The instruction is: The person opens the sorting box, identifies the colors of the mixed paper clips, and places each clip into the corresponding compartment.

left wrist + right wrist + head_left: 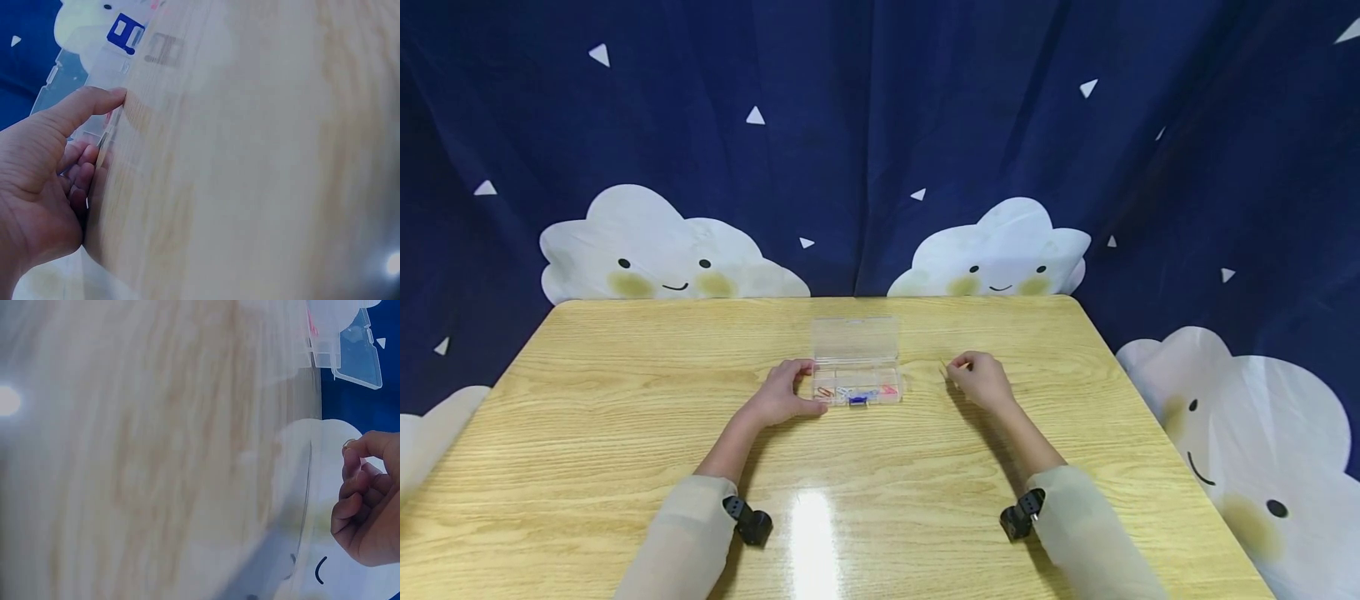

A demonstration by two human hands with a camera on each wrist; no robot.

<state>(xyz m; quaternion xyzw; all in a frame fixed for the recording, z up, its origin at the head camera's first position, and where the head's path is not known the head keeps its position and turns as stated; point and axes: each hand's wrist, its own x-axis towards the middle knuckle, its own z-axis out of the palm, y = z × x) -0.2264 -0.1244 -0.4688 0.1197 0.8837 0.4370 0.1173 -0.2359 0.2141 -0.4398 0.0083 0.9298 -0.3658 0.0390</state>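
A clear plastic compartment box [855,375] stands on the table with its lid [854,337] raised at the back. Small paper clips sit in its front compartments, sorted red, white, blue and pink from left to right. My left hand [784,393] grips the box's left end, thumb [106,99] at the front corner and fingers round the side. To the right of the box, my right hand [982,381] pinches a thin yellowish paper clip [349,443] between thumb and index finger. Its other fingers are curled in, and most of the clip is hidden.
The wooden table [625,433] reaches back to a dark blue curtain [820,125] printed with clouds and triangles. A blue latch [858,401] is at the box's front. Each wrist wears a small black camera [752,523].
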